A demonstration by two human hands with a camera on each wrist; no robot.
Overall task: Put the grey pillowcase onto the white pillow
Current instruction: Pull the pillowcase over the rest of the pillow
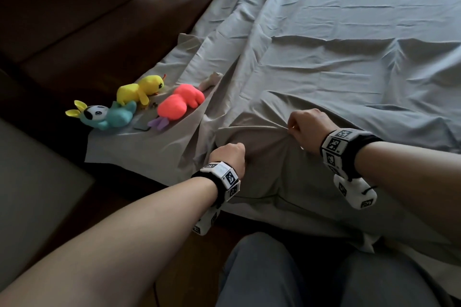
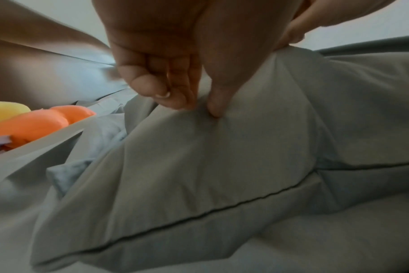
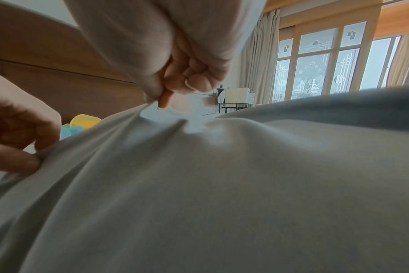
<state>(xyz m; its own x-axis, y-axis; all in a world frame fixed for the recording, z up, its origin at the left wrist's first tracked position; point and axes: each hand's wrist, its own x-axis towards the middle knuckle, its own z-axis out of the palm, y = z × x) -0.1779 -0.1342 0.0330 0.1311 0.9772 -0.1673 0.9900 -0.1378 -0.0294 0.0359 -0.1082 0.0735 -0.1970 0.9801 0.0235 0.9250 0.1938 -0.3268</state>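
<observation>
Both hands pinching the grey pillowcase at the near edge of the bed. My left hand has thumb and fingers closed on a fold of it, my right hand pinches a bunched ridge just beside. Pillowcase lies bulging on the wrinkled grey sheet, dark piping along its border in the left wrist view. Can't see any white pillow surface. Left of me on the sheet: yellow plush toy, pink plush toy, teal plush toy, close together. Dark brown headboard behind them. Right wrist view shows a wood-framed window with beige curtains.
</observation>
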